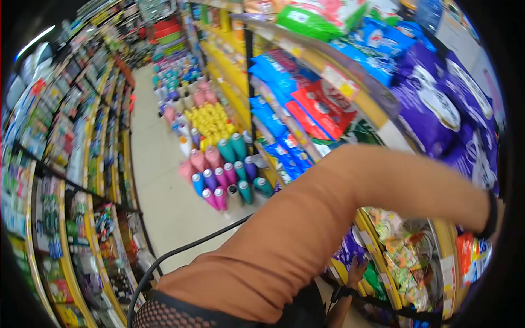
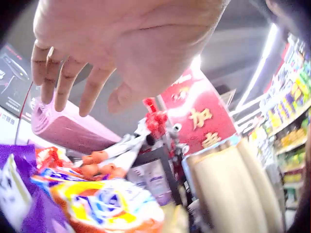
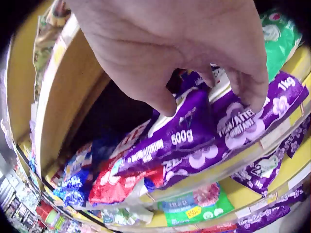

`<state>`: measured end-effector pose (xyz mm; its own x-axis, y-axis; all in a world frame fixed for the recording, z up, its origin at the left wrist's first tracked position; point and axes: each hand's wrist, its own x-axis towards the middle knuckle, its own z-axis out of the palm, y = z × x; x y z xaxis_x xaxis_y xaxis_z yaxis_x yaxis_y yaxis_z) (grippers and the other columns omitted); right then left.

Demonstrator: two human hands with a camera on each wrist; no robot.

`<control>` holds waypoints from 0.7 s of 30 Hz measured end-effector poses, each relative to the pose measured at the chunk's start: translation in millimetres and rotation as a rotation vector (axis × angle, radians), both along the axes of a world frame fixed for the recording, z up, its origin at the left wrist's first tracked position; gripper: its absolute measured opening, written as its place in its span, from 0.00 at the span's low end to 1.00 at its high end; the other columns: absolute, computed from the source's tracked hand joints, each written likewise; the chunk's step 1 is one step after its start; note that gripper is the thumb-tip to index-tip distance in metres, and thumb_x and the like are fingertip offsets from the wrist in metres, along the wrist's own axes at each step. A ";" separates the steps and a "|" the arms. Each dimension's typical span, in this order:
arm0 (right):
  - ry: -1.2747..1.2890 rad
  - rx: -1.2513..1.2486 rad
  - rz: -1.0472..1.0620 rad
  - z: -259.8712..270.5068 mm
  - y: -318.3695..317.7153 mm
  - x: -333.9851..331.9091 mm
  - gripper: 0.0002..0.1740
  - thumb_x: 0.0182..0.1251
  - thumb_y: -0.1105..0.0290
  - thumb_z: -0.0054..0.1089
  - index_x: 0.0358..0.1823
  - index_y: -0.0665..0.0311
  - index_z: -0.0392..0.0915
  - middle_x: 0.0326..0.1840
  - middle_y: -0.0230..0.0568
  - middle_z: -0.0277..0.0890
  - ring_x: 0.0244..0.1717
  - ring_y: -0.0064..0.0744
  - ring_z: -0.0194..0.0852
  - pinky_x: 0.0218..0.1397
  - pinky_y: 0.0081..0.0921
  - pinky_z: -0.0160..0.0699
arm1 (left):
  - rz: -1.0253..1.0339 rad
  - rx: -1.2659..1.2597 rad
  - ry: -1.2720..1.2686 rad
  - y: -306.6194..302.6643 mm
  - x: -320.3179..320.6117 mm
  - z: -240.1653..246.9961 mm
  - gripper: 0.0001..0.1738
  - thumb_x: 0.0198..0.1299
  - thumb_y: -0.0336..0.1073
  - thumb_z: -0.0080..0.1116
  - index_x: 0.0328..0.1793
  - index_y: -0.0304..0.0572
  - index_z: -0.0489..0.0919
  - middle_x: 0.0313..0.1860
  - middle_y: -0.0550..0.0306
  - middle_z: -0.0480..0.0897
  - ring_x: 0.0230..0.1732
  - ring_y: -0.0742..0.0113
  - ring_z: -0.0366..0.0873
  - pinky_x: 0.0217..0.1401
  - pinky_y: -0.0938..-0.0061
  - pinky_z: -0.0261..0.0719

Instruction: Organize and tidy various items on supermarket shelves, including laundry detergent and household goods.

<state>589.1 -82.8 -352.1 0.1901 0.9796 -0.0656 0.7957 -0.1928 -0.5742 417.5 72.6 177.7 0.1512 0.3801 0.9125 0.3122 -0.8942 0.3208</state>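
In the left wrist view my left hand (image 2: 121, 48) is held with fingers loosely extended above an orange and white bag (image 2: 109, 204) and a purple bag (image 2: 34, 194), touching neither. In the head view the left forearm crosses to the right, and its hand cannot be made out past the dark wristband (image 1: 492, 213). My right hand (image 3: 189, 53) pinches a purple 600g packet (image 3: 187, 133) between thumb and curled fingers on a shelf; part of the packet is hidden under the palm. In the head view, the right hand (image 1: 356, 270) is low by the purple packets (image 1: 347, 251).
Packed shelves (image 1: 104, 147) line the left side beyond a tiled aisle (image 1: 158, 158). Colourful bottles (image 1: 229, 175) stand on the floor. A black cable or strap (image 1: 191, 244) curves beside the body. Red packets (image 1: 325, 109) and large purple bags (image 1: 424, 106) fill the upper right shelves.
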 end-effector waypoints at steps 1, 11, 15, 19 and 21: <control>-0.113 -0.131 -0.077 2.8 4.5 -9.9 0.46 0.68 0.51 0.65 0.78 0.71 0.56 0.75 0.68 0.59 0.75 0.65 0.55 0.76 0.52 0.58 | -0.127 0.013 -0.094 -26.3 -12.7 -18.3 0.08 0.48 0.40 0.55 0.29 0.44 0.77 0.27 0.48 0.74 0.25 0.51 0.67 0.29 0.52 0.64; -0.169 -0.181 -0.157 20.3 27.3 -22.3 0.33 0.65 0.56 0.72 0.63 0.73 0.75 0.62 0.56 0.78 0.60 0.47 0.75 0.66 0.41 0.71 | -0.671 -0.812 0.517 -158.8 -177.9 -339.9 0.15 0.61 0.40 0.63 0.49 0.39 0.82 0.46 0.43 0.85 0.47 0.41 0.82 0.49 0.50 0.79; 0.183 -0.040 0.006 36.0 24.3 -9.7 0.28 0.69 0.61 0.69 0.62 0.74 0.79 0.64 0.51 0.81 0.62 0.45 0.81 0.67 0.38 0.75 | -0.404 -1.256 0.805 -183.2 -207.3 -444.7 0.22 0.63 0.44 0.63 0.58 0.41 0.80 0.50 0.43 0.84 0.57 0.42 0.81 0.59 0.52 0.78; 0.383 0.141 -0.298 -2.6 -0.8 1.4 0.25 0.65 0.61 0.72 0.59 0.68 0.82 0.60 0.45 0.84 0.59 0.41 0.80 0.68 0.35 0.75 | -0.499 -1.307 0.585 -178.8 -243.2 -482.2 0.23 0.66 0.46 0.64 0.60 0.39 0.79 0.48 0.42 0.86 0.50 0.44 0.84 0.54 0.57 0.82; 0.209 0.121 -0.406 -25.0 -0.6 -35.4 0.32 0.66 0.58 0.70 0.67 0.67 0.74 0.59 0.48 0.83 0.58 0.46 0.80 0.65 0.36 0.75 | -0.578 -1.387 0.534 -162.0 -255.5 -492.4 0.21 0.66 0.46 0.63 0.58 0.39 0.79 0.45 0.41 0.87 0.48 0.43 0.85 0.52 0.56 0.82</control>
<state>553.8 -83.5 -377.0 0.5546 0.8315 -0.0327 0.5348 -0.3862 -0.7516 162.0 -89.4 -314.7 0.7380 0.6148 -0.2783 0.3876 -0.0485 0.9206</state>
